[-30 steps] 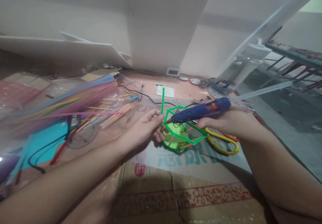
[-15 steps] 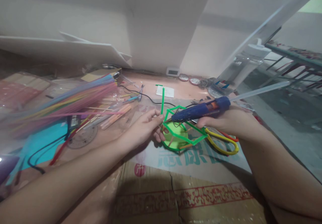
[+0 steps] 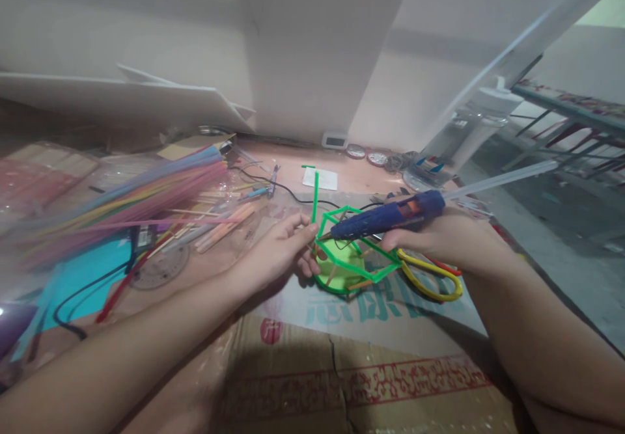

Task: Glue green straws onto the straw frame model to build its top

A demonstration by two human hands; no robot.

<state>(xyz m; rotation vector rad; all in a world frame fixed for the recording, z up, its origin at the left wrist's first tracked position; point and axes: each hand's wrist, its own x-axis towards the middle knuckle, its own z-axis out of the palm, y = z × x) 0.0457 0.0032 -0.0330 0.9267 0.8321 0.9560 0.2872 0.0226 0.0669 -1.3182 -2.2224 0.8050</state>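
Note:
My right hand [image 3: 430,232] grips a blue hot glue gun [image 3: 375,216], with a clear glue stick [image 3: 502,179] jutting from its back end. The gun's nozzle touches or nearly touches the left corner of a green stick frame [image 3: 359,268]. At that corner my left hand [image 3: 293,245] has its thumb and fingers closed on the frame. A green strip [image 3: 316,193] stands upright by those fingertips. Under the open frame lies a light green round base [image 3: 344,274], joined by thin wooden sticks. Yellow-handled scissors [image 3: 434,291] lie below my right hand.
Bundled coloured pipe cleaners [image 3: 161,200], loose sticks and a turquoise sheet [image 3: 83,284] crowd the left side. A clear bottle [image 3: 454,135] stands at the back right. Along the wall sit a small white display [image 3: 334,140] and a white card [image 3: 319,179]. Cardboard [image 3: 293,382] lies in front.
The glue gun and its glue stick have shifted very slightly left. My left hand and the green frame stay where they were.

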